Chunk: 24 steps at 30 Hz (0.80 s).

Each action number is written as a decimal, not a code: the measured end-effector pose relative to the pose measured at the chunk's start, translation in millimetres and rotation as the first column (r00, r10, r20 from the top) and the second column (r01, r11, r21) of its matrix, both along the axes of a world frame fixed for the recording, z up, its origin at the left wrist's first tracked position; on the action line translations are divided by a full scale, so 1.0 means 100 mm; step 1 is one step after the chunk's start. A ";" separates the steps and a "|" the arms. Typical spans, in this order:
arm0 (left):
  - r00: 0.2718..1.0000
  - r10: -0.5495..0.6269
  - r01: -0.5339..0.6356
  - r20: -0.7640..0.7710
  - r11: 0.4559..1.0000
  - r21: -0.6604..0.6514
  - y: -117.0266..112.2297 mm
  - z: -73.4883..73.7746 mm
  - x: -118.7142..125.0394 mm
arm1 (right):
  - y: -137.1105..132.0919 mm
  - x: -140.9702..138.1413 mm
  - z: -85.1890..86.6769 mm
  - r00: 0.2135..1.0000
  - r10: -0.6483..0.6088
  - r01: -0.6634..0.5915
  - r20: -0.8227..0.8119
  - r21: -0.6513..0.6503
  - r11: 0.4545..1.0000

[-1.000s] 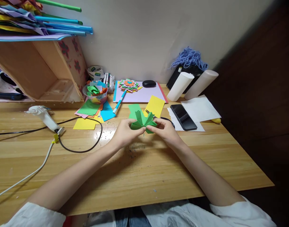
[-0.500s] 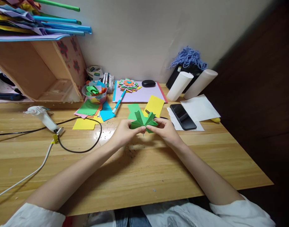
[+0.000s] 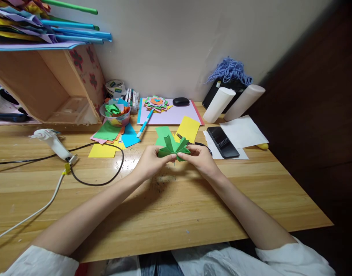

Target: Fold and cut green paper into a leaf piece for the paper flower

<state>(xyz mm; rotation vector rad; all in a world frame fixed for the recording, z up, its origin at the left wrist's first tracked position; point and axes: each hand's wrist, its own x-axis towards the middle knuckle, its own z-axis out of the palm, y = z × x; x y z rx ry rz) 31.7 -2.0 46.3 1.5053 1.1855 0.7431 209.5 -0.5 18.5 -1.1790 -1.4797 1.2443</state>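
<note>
A folded green paper piece (image 3: 173,147), pleated like a fan, is held just above the wooden table (image 3: 170,207) between both hands. My left hand (image 3: 152,161) pinches its left lower edge with closed fingers. My right hand (image 3: 201,158) pinches its right side the same way. Behind the fan lie a flat green sheet (image 3: 162,132) and a yellow sheet (image 3: 189,128). Scissors (image 3: 182,137) lie partly hidden behind the fan and my right hand.
A white glue gun (image 3: 53,142) with black and white cables lies at the left. Coloured paper sheets (image 3: 109,138), a bowl of scraps (image 3: 115,112), a blue pen (image 3: 145,122), a layered paper flower (image 3: 157,103), a black phone (image 3: 223,142), white rolls (image 3: 219,104) and a wooden shelf (image 3: 49,84) stand behind.
The green fan and both hands shifted very slightly; the grip is the same. The camera moved a little.
</note>
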 end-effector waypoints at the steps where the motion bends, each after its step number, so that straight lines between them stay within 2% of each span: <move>1: 1.000 0.000 0.000 -0.005 1.000 0.005 0.00 0.00 0.00 | 0.00 0.00 0.01 1.000 -0.005 0.005 0.004 0.000 1.000; 8: 1.000 -0.017 0.017 -0.012 1.000 -0.003 0.02 0.02 -0.01 | -0.01 -0.02 0.02 0.995 -0.081 0.082 0.060 -0.016 0.997; 13: 0.999 -0.013 0.013 -0.039 1.000 0.005 0.01 0.08 -0.03 | 0.01 0.02 0.04 0.997 0.015 -0.013 0.071 -0.031 0.999; 16: 0.999 0.001 0.000 -0.051 1.000 0.015 0.01 0.12 -0.03 | 0.00 0.03 0.08 0.995 0.042 -0.044 0.093 0.021 0.999; 20: 0.999 0.007 -0.005 -0.039 0.999 0.037 0.00 0.15 -0.02 | -0.08 -0.03 0.10 0.977 -0.073 0.045 0.200 0.141 0.989; 24: 0.999 -0.001 0.003 -0.032 0.999 0.041 0.02 0.15 -0.03 | -0.13 -0.09 0.10 0.973 -0.125 0.090 0.191 0.184 0.979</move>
